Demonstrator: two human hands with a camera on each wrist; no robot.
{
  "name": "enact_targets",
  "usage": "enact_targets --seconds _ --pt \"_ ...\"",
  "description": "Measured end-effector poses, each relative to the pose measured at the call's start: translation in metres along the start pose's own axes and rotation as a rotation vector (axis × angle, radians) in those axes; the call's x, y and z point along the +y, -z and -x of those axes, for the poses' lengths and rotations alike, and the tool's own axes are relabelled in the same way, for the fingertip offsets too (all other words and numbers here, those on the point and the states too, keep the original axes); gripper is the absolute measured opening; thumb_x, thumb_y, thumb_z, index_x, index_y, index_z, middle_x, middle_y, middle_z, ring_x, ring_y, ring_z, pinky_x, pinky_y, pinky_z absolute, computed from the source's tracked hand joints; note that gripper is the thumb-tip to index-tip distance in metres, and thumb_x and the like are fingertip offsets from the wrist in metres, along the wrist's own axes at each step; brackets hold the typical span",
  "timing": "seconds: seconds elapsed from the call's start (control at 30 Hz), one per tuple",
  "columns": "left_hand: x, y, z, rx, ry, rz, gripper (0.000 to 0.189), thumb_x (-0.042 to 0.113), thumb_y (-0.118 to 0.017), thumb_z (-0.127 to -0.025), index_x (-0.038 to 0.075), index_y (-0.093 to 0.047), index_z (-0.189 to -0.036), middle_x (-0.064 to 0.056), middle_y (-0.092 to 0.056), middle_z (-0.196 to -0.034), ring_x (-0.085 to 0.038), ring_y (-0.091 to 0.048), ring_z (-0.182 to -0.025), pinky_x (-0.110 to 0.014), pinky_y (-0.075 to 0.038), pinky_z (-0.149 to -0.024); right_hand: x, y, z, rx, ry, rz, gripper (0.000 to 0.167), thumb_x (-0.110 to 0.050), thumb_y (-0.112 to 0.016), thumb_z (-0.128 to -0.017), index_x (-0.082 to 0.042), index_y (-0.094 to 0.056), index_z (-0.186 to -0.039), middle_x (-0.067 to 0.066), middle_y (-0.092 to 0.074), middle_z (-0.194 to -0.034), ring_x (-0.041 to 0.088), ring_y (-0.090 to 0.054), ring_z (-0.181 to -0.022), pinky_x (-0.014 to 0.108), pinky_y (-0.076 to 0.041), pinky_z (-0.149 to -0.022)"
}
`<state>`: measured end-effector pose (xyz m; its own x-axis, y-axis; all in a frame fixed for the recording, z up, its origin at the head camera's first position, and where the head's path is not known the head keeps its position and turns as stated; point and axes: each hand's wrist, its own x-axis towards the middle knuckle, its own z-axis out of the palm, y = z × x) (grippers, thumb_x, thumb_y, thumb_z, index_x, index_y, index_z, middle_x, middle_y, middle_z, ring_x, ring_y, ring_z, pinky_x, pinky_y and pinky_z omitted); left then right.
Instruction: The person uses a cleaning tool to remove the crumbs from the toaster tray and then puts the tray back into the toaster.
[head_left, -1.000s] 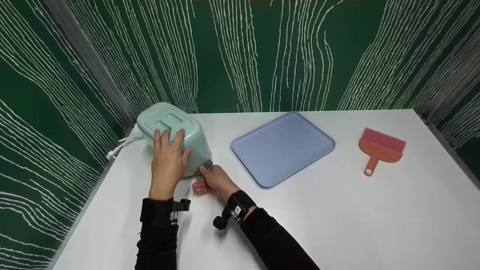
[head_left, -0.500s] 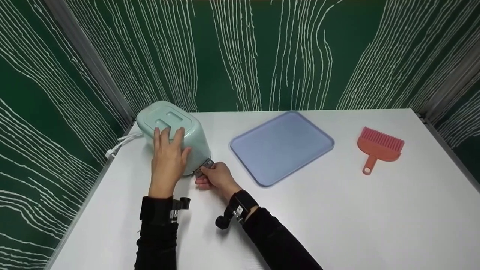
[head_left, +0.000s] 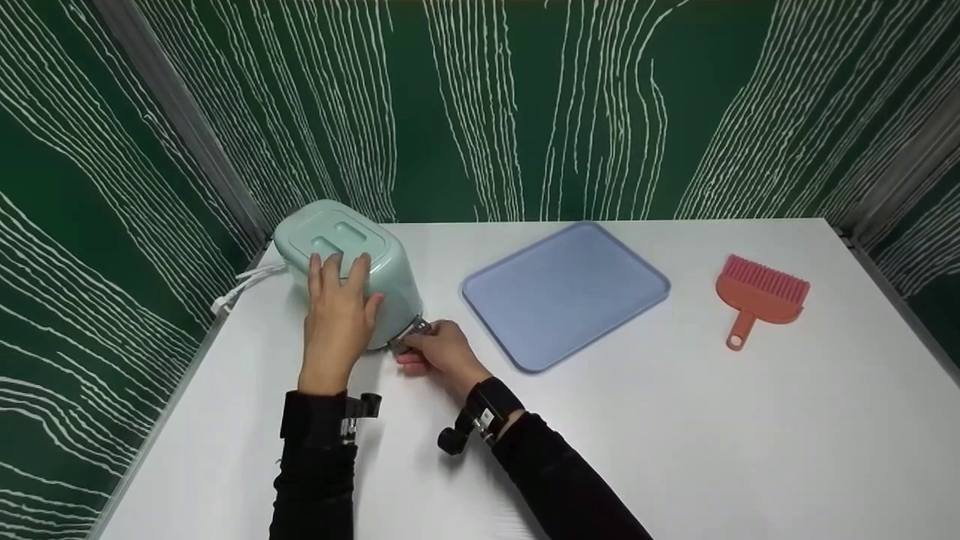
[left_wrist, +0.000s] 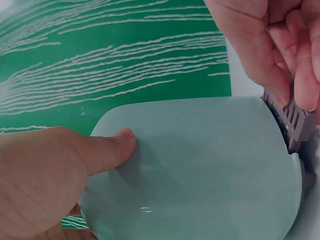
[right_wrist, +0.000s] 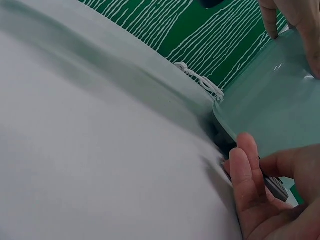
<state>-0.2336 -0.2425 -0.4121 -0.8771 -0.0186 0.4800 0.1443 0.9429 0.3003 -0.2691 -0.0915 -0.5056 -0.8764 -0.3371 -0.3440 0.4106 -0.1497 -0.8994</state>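
Observation:
A mint-green toaster (head_left: 394,289) with a lid on top stands at the left of the table. My left hand (head_left: 334,330) rests on it, fingers spread over the lid's edge and the thumb lying along the side. At the toaster's lower end, my right hand (head_left: 450,356) pinches a grey slotted crumb tray (left_wrist: 300,125) between thumb and fingers. The tray's slotted end sticks out from the toaster's base in the left wrist view; the rest of it is hidden inside. The right wrist view shows the pinching fingers (right_wrist: 241,172) low beside the base.
A blue-grey rectangular tray (head_left: 566,296) lies right of the toaster. Farther right is a red brush (head_left: 761,292) with an orange-red dustpan-like handle piece. A bundled white cord (head_left: 251,281) lies behind the toaster near the left table edge. Green walls with white lines surround the white table (head_left: 675,435).
My right hand has moved slightly right and away from the toaster, and a little more of the crumb tray shows. The left hand and the toaster have stayed in place.

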Motion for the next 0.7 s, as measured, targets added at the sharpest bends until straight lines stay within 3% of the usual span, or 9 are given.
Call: enact_targets --seconds 0.17,0.33,0.7 --pt "0.001 0.0004 -0.0007 -0.026 0.017 0.003 0.058 0.019 -0.078 -0.098 0.01 -0.055 -0.151 -0.033 -0.043 -0.158 -0.057 -0.022 -0.16 -0.072 -0.054 -0.104 -0.0003 0.0061 0.0005 -0.013 -0.013 -0.001 0.007 0.001 -0.065 -0.098 0.001 -0.058 -0.096 0.015 -0.079 -0.08 0.01 -0.075 -0.059 0.022 -0.064 -0.063" --pt "0.0012 0.0015 -0.0007 -0.041 0.026 0.002 0.059 0.02 -0.077 -0.099 0.011 -0.054 -0.152 -0.032 -0.041 -0.159 -0.057 -0.021 -0.161 -0.072 -0.054 -0.103 -0.0022 0.0072 0.0009 -0.018 -0.016 0.035 0.011 -0.002 -0.063 -0.099 -0.003 -0.052 -0.099 0.011 -0.075 -0.08 0.009 -0.072 -0.058 0.022 -0.064 -0.06" --pt "0.001 0.0005 0.0006 0.002 -0.006 0.002 0.058 0.017 -0.078 -0.097 0.007 -0.056 -0.149 -0.035 -0.045 -0.154 -0.059 -0.025 -0.158 -0.07 -0.049 -0.113 -0.0021 0.0075 0.0014 -0.037 -0.017 0.079 0.018 -0.013 -0.065 -0.107 -0.005 -0.051 -0.098 0.005 -0.067 -0.077 0.005 -0.064 -0.054 0.018 -0.058 -0.053"
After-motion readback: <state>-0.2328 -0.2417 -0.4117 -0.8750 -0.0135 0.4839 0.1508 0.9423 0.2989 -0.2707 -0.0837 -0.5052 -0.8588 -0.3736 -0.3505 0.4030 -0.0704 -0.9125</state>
